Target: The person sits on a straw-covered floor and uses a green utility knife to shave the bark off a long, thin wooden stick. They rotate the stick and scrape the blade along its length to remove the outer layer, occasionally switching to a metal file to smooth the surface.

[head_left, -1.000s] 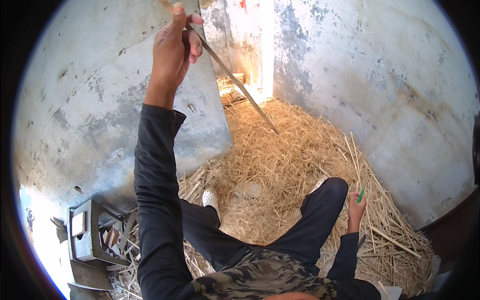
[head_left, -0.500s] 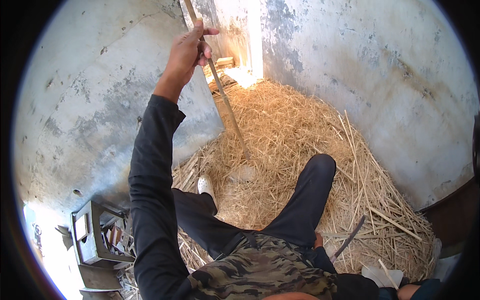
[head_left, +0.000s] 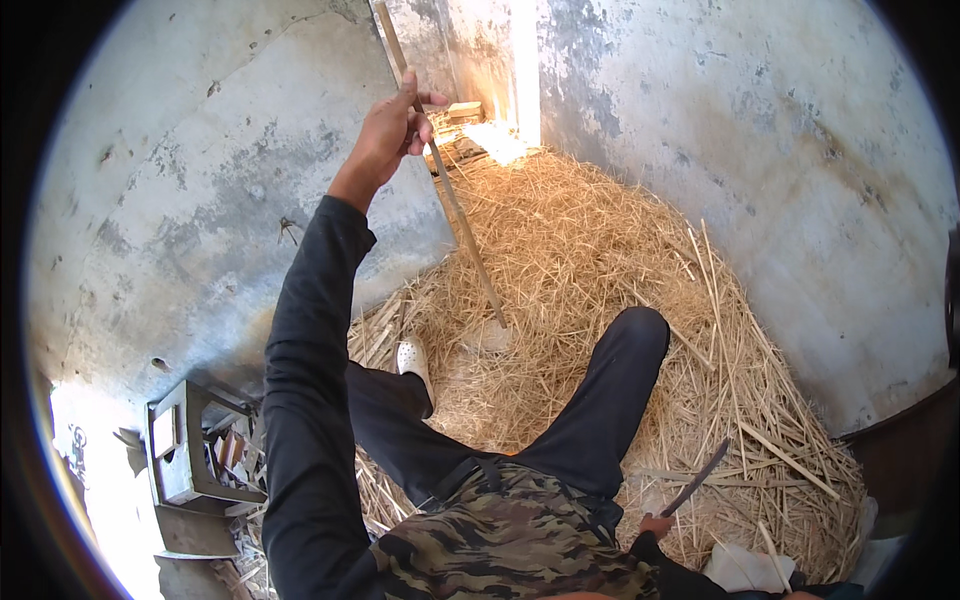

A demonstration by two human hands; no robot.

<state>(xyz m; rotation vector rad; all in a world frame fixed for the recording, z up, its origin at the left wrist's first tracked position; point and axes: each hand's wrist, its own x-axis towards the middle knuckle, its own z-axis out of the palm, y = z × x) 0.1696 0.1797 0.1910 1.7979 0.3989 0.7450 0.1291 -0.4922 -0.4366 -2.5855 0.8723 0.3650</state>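
Open air between stick (head_left: pixel 461 215) and right wall (head_left: pixel 760 180) — knee (head_left: pixel 638 335) juts below.

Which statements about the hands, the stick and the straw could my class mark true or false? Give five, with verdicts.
1. The left hand holds a long, thin stick. True.
2. The right hand is empty. False: the right hand holds a dark, blade-like tool.
3. Loose straw lies heaped on the floor in front of the person. True.
4. The tool touches the stick. False: the two are well apart.
5. A white shoe shows on the left foot. True.
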